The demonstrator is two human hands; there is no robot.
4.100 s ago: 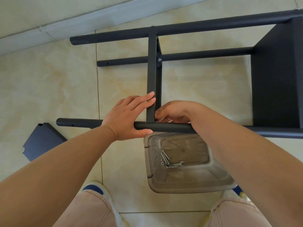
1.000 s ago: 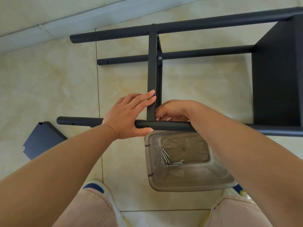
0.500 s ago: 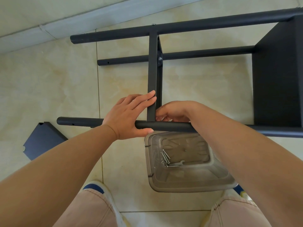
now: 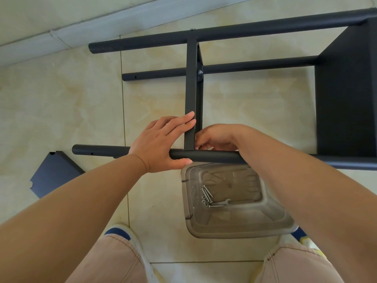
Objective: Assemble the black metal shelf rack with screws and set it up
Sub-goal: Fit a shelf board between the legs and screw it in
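Rack's near tube (image 4: 214,157) looks stiff, slick; best held beside the joint, where it's wrapped by left hand (image 4: 161,146); right hand (image 4: 216,137) grip can't be told.

Screws (image 4: 206,198) in tray (image 4: 240,229), below rack (image 4: 244,33)

Glossy beige marble-look floor tiles (image 4: 61,103); grey baseboard (image 4: 102,23) along wall, daylight.

Open floor (image 4: 61,103) lies left of the rack (image 4: 346,88) and between its tubes, while the near tube (image 4: 204,156), upright shelf (image 4: 190,94), bin (image 4: 234,229) and loose panel (image 4: 53,174) hem in both hands' working corner.
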